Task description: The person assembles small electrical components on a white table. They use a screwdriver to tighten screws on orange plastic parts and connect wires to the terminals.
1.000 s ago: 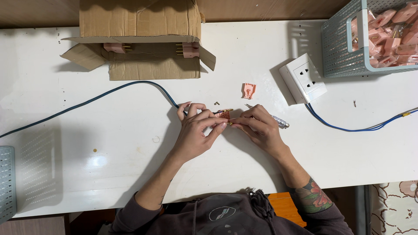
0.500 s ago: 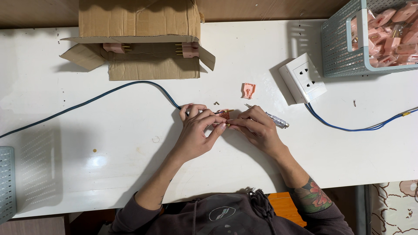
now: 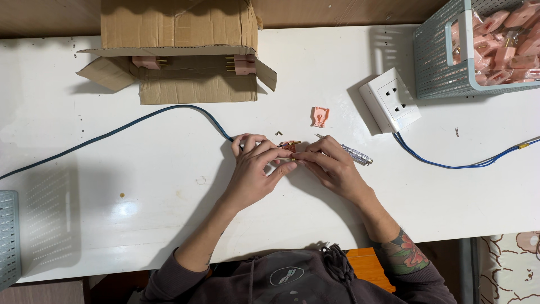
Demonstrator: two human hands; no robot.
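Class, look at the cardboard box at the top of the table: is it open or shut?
Open. The cardboard box lies with its flaps spread toward the person, and two pink plugs show inside.

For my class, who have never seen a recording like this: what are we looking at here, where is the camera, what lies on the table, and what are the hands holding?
There is no machine here, only a person working bare-handed. The camera sits on the person's head and looks straight down.

The left hand and right hand meet over a small pink plug part with metal bits, at the end of a dark blue cable.

On the white table also lie a loose pink cover, a clear-handled screwdriver beside the right hand, a white socket block with its own blue wire, an open cardboard box with pink plugs inside, and a grey-blue basket full of pink plugs.
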